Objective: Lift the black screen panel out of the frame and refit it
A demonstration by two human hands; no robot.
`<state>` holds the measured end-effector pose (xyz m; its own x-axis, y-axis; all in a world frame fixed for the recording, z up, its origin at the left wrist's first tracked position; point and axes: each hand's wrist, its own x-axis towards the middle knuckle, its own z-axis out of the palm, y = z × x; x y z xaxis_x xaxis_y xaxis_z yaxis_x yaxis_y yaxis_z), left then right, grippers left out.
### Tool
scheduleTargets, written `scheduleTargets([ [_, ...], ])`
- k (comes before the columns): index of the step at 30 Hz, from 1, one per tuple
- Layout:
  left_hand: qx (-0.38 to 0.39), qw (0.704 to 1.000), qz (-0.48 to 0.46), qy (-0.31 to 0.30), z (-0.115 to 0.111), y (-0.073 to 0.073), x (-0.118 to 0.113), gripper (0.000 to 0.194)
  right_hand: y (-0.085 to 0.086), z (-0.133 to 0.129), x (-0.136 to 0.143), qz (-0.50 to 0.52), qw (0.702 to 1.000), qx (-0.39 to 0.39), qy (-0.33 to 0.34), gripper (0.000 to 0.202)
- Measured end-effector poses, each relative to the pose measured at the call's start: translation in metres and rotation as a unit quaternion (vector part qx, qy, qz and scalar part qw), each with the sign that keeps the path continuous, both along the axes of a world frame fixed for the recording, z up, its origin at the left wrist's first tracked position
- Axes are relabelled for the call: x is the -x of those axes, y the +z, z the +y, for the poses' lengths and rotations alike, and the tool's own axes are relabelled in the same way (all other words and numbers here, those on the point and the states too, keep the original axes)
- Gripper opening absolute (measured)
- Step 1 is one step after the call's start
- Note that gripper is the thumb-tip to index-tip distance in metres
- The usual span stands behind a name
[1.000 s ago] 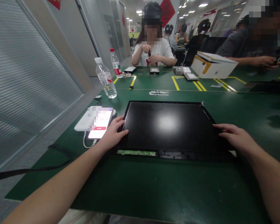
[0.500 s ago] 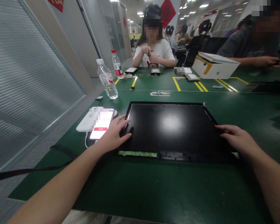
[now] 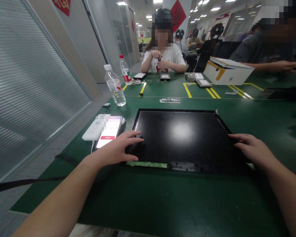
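Note:
A black display panel (image 3: 187, 138) lies flat, screen up, on the green table (image 3: 148, 200), with a bright reflection near its middle. Along its front edge, at the left, runs a narrow green circuit board (image 3: 148, 164). My left hand (image 3: 122, 148) is over the panel's left edge, fingers apart and thumb near the circuit board; nothing is held in it. At the panel's right edge is my right hand (image 3: 250, 144), its fingertips touching the rim and its thumb a little apart from the fingers.
A phone (image 3: 110, 131) and a white device (image 3: 91, 130) lie left of the panel. Two bottles (image 3: 115, 86) (image 3: 125, 70) stand behind them. Silvery scraps (image 3: 170, 100) lie beyond the panel. Across the table are a person (image 3: 162, 56), small drives (image 3: 165, 77) and a white box (image 3: 228, 70).
My left hand has slid toward me along the panel's left edge, with its fingers now farther over the screen. My right hand and the panel look nearly the same.

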<state>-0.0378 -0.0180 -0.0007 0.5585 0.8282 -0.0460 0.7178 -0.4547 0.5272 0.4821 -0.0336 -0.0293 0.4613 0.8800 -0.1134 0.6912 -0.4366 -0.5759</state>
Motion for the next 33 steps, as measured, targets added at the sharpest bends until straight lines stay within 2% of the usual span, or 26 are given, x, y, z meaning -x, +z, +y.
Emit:
scheduleTargets([
  [6,0.006,0.999,-0.025,-0.047,0.0003,0.0006,-0.0012,0.058,0.0006,0.0012,0.0014,-0.015,0.999,-0.026,0.016,0.044],
  [10,-0.002,0.997,-0.006,-0.082,0.0003,-0.0020,-0.0003,0.055,-0.0003,0.0033,0.0033,-0.003,1.000,-0.002,-0.022,0.050],
  [15,-0.008,0.994,0.000,-0.108,0.0003,-0.0057,0.0018,0.052,-0.0025,0.0057,0.0007,-0.011,1.000,-0.007,-0.006,0.053],
  [31,0.007,0.992,-0.007,-0.128,-0.0022,-0.0045,-0.0020,0.042,-0.0058,0.0054,-0.0048,-0.024,1.000,0.010,-0.008,0.059],
  [33,-0.002,0.993,-0.007,-0.114,-0.0023,-0.0029,-0.0026,0.044,-0.0065,0.0053,-0.0059,-0.033,0.999,0.010,-0.006,0.059],
])
